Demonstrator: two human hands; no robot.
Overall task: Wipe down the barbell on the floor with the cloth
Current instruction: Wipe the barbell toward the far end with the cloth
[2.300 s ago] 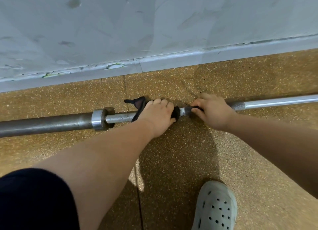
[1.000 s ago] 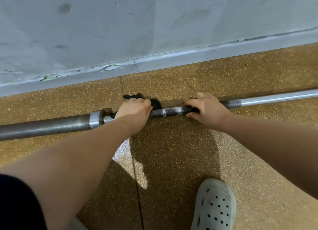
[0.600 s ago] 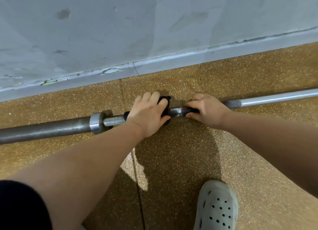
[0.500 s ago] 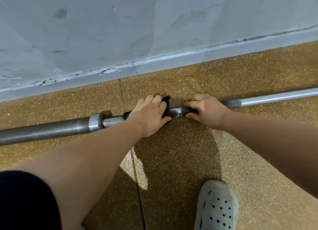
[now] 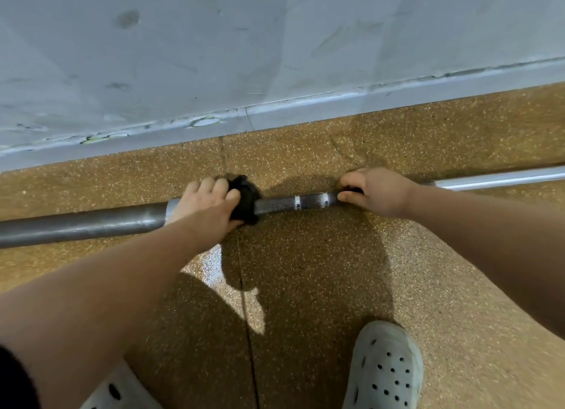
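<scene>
The barbell (image 5: pixel 287 203) lies on the speckled floor (image 5: pixel 305 271) beside the wall (image 5: pixel 275 41). The left hand (image 5: pixel 208 203) clutches the black cloth (image 5: pixel 244 199) around its shaft; the right hand (image 5: pixel 376 191) grips bare knurling. Grey clogs (image 5: pixel 385 369) stand near.

No text, label or number can be read anywhere.

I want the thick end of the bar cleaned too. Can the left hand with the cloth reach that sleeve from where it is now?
Probably yes. The left hand grips the black cloth right beside the sleeve, and nothing lies on the floor along it.
</scene>
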